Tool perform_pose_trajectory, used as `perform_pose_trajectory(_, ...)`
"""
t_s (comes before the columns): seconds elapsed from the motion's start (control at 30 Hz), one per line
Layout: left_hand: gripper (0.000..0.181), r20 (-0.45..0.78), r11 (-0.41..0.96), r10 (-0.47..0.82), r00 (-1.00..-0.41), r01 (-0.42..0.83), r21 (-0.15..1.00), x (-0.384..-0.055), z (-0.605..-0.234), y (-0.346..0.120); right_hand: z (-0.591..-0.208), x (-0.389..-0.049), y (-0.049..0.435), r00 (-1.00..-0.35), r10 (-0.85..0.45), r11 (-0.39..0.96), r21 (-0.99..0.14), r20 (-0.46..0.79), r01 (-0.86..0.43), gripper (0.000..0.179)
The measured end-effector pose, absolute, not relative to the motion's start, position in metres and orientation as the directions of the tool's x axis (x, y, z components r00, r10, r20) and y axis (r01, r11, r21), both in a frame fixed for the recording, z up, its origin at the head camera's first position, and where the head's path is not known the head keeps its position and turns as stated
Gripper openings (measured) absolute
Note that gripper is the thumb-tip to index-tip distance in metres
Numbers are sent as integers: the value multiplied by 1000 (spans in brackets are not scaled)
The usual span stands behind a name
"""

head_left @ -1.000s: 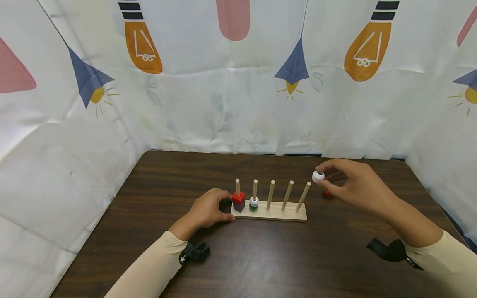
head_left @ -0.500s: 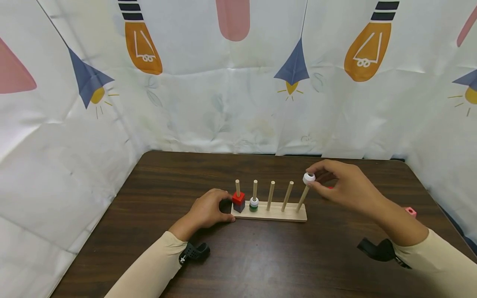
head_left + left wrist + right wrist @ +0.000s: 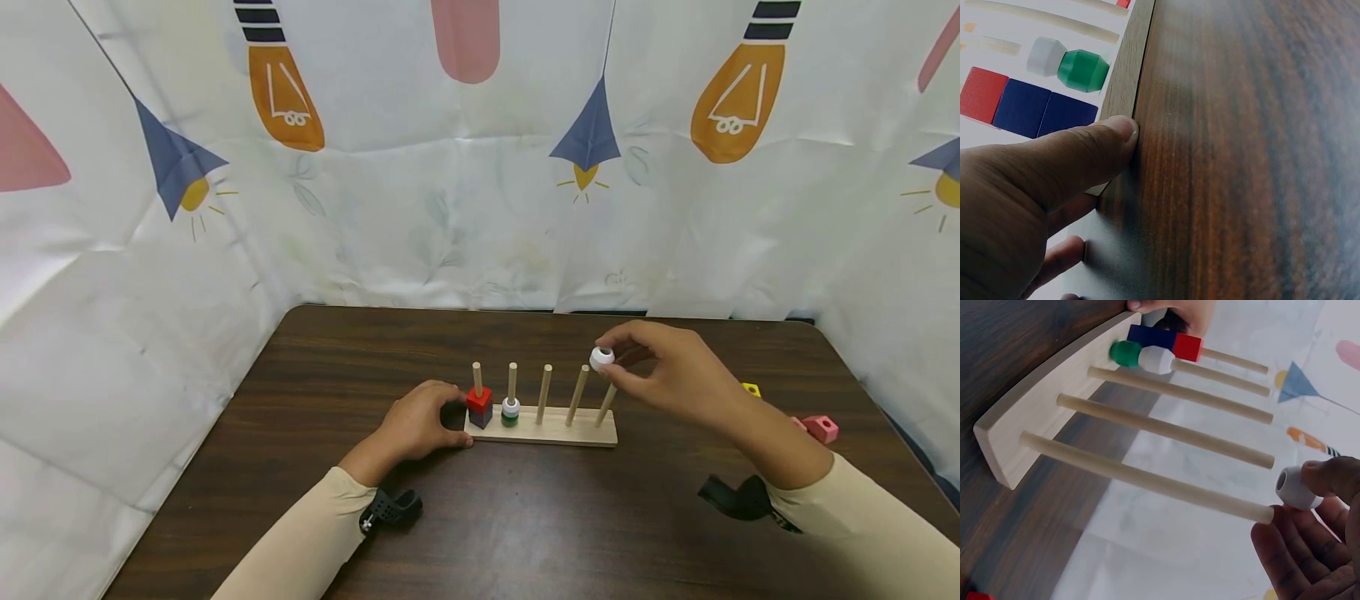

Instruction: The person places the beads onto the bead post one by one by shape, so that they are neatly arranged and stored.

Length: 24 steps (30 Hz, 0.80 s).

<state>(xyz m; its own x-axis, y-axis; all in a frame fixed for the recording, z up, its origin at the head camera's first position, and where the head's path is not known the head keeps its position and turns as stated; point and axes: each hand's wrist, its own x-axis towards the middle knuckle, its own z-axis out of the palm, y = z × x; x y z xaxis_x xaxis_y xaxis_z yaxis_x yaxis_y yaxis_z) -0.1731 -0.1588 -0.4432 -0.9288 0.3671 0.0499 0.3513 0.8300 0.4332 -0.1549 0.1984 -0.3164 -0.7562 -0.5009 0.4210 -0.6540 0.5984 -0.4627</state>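
A wooden peg board (image 3: 577, 434) with several upright pegs lies on the table. Its leftmost peg carries dark blue cubes (image 3: 1021, 107) below a red cube (image 3: 984, 95). On the second peg a white bead (image 3: 1156, 360) sits above a green bead (image 3: 1125, 354). My left hand (image 3: 418, 423) grips the board's left end, thumb on the front edge and fingers behind. My right hand (image 3: 667, 367) pinches another white bead (image 3: 602, 358) between thumb and fingers. This bead is up near the tops of the two rightmost pegs, and its hole shows in the right wrist view.
Pink blocks (image 3: 821, 429) and a yellow block (image 3: 752, 389) lie on the table (image 3: 525, 517) to the right, partly hidden by my right forearm. A red piece (image 3: 980, 595) shows at the right wrist view's corner. A patterned white curtain (image 3: 465, 225) hangs behind the table.
My right hand has moved left with the white bead, passing over the rightmost peg's top. Pink and yellow blocks have come into sight behind the forearm. The left hand stays put.
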Motion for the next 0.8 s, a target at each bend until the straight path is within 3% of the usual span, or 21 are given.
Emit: perform_pose_trajectory(0.8,56,57,827,366,-929,353,438,-174,-445,-160,-320,-160,169,-761,-514,539,-542,395,-645,28)
